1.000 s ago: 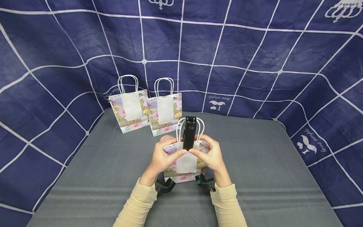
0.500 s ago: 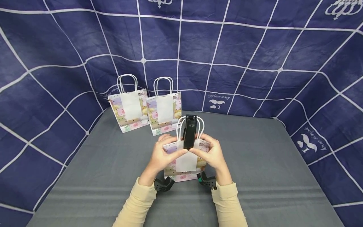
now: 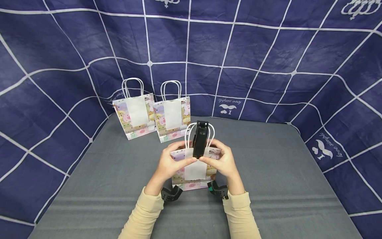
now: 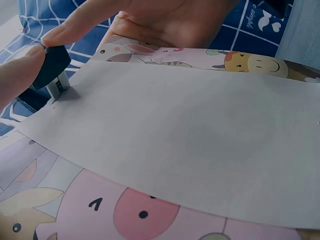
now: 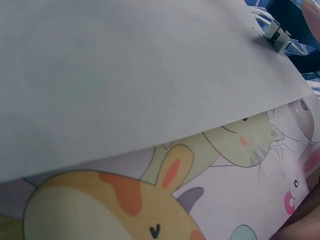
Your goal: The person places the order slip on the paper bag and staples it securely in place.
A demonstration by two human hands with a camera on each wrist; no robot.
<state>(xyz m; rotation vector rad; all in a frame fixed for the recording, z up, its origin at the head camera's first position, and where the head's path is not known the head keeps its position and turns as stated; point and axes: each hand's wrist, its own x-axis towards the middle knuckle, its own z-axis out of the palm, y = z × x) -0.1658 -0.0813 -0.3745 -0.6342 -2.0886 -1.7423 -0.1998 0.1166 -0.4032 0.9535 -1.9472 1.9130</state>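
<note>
A black stapler (image 3: 200, 139) straddles the top edge of a paper gift bag (image 3: 195, 172) between its white twisted handles, its far end pointing away from me. My left hand (image 3: 169, 163) and right hand (image 3: 223, 162) grip it from both sides. Both thumbs press on its near end, while the other fingers go behind the bag and are mostly hidden. In the left wrist view the stapler's head (image 4: 52, 67) meets the top of the bag's white panel (image 4: 165, 130). The right wrist view shows its metal tip (image 5: 277, 37) at the panel's edge.
Two matching animal-print bags, a left one (image 3: 137, 113) and a right one (image 3: 173, 116), stand upright at the back left. A grey cloth (image 3: 268, 172) covers the table. Behind it hangs a dark blue curtain (image 3: 253, 49) with white lines.
The stapler's far end has shifted slightly right. Both hands keep nearly the same grip, and the two bags at the back stay in place.
</note>
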